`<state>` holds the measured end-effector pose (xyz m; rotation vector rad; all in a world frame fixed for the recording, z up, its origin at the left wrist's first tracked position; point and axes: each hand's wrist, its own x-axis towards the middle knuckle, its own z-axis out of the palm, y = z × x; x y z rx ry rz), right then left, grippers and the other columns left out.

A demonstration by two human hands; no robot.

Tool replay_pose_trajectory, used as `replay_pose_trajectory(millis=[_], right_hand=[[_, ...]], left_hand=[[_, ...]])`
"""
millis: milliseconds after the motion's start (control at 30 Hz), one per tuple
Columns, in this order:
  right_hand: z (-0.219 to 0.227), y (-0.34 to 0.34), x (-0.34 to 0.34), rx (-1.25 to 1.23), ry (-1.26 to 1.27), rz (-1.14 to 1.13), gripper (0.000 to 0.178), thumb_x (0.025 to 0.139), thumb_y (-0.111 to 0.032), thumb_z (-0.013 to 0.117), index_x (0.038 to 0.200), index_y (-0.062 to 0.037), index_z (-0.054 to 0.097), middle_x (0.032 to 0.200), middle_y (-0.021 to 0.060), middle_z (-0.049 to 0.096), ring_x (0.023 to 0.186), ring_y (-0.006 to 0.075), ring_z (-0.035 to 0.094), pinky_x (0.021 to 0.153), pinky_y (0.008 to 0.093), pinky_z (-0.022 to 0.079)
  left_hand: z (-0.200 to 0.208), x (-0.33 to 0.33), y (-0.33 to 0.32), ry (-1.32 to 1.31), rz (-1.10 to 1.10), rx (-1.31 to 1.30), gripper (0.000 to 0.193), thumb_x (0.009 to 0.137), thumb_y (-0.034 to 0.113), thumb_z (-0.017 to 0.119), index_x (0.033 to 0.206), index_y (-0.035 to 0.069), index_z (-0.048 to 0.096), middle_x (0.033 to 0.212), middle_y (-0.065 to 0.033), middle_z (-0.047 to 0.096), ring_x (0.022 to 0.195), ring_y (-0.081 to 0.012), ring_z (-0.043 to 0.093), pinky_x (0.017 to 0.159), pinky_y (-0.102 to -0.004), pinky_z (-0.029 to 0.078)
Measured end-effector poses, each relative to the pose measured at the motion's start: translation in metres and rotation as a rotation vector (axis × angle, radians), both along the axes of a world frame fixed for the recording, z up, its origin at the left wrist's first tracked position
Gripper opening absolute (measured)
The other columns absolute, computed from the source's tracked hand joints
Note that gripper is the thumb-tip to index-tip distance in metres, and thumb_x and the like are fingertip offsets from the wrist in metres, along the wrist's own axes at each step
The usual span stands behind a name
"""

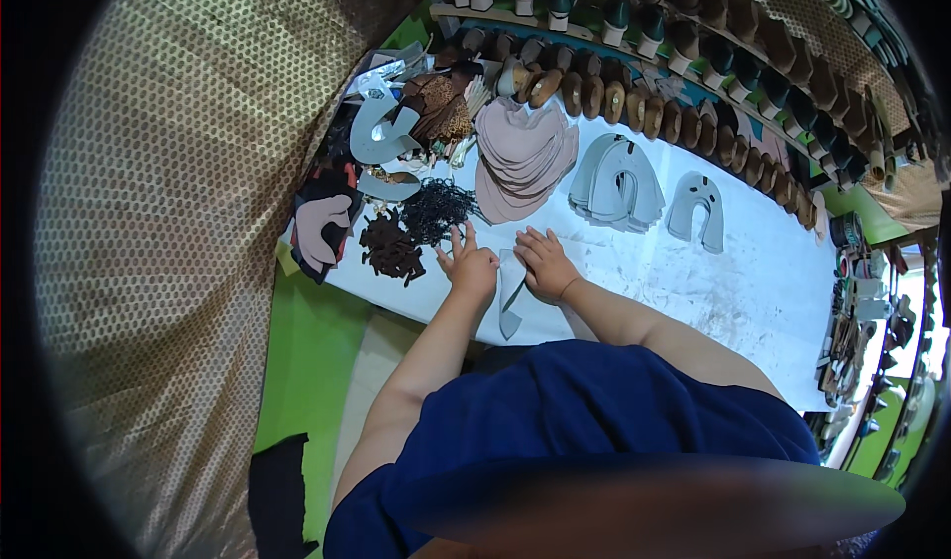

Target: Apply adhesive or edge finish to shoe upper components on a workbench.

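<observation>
At the near edge of the white table, a grey U-shaped or folded shoe-upper piece lies between my hands. My left hand is beside its left edge, fingers spread and stretched toward a heap of black thin strips. My right hand rests flat at the piece's right edge, fingers extended and partly over it. Just left of my left hand is a pile of short dark brown pieces. Beyond my hands lies a fanned stack of pinkish-beige cut pieces.
Grey U-shaped pieces lie in a stack, with another grey piece to its right. Shoe lasts line the table's back below racks of heeled shoes. Mixed scraps crowd the far left. A patterned curtain hangs at left.
</observation>
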<state>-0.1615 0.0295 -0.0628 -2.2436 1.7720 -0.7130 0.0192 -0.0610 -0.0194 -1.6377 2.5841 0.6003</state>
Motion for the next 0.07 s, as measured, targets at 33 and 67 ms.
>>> replay_pose_trajectory(millis=[33,67], right_hand=[[-0.0024,-0.0008,0.0015,0.001,-0.045,-0.035,0.051,0.077,-0.019,0.064,0.128,-0.0152,0.058,0.15,0.0129,0.043,0.144,0.036,0.033,0.116,0.0625,0.022],[-0.0055,-0.0009,0.0032,0.004,-0.091,-0.073,0.056,0.08,-0.02,0.064,0.134,-0.0155,0.053,0.151,0.0139,0.042,0.144,0.0354,0.032,0.117,0.0612,0.02]], left_hand=[[-0.0008,0.0002,-0.0006,-0.014,0.01,0.009,0.01,0.076,0.028,0.078,0.085,0.022,0.078,0.165,-0.0143,0.019,0.153,-0.04,0.004,0.115,-0.0671,0.0],[0.0001,-0.0004,-0.0005,-0.028,0.017,0.02,0.012,0.076,0.028,0.078,0.086,0.022,0.078,0.165,-0.0147,0.018,0.153,-0.0403,0.004,0.116,-0.0667,0.0]])
